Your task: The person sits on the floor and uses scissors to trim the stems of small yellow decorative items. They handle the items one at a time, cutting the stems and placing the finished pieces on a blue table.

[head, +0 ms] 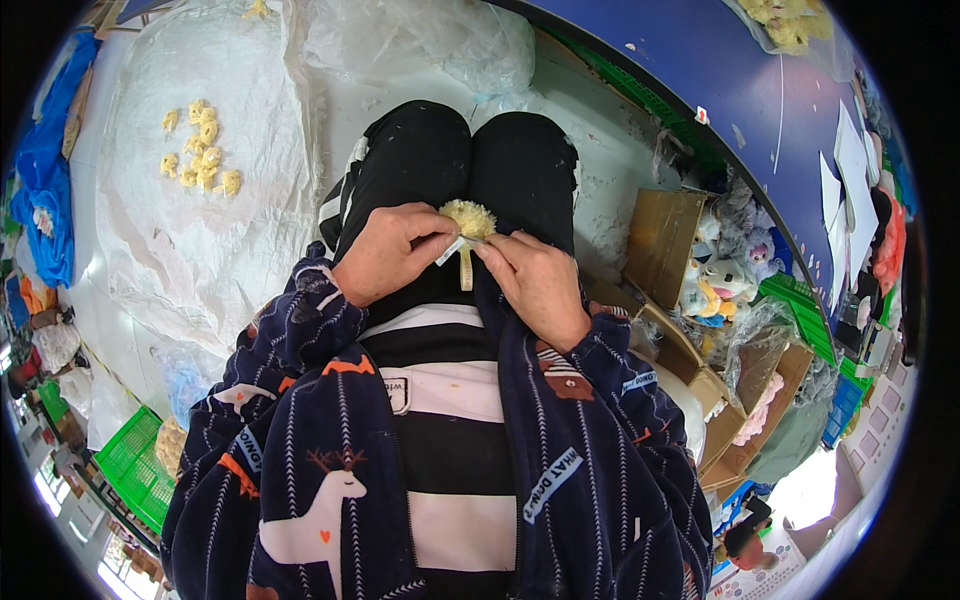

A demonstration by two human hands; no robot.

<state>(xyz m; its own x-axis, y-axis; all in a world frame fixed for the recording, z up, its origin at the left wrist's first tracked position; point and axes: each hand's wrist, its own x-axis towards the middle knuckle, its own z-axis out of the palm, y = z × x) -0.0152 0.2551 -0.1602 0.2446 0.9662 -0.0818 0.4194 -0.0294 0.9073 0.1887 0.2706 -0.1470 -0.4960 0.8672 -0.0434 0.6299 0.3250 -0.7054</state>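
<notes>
Between my hands, above my lap, is a small fluffy pale-yellow plush piece (469,219) with a yellow ribbon loop (466,271) hanging toward me and a white label (449,252) beside it. My left hand (394,251) pinches the left edge of the plush piece between thumb and forefinger. In the fingertips of my right hand (534,276) is a small thin metal tool (472,239), its tip at the underside of the plush near the ribbon; its exact kind cannot be told. My other fingers are curled.
Several small yellow plush pieces (201,146) lie on a white woven sheet (247,247) at the left. A green crate (135,465) stands lower left. Right are cardboard boxes (660,236) with plush toys (724,285), beside a blue-topped table (720,67). Another person (746,544) is far off, lower right.
</notes>
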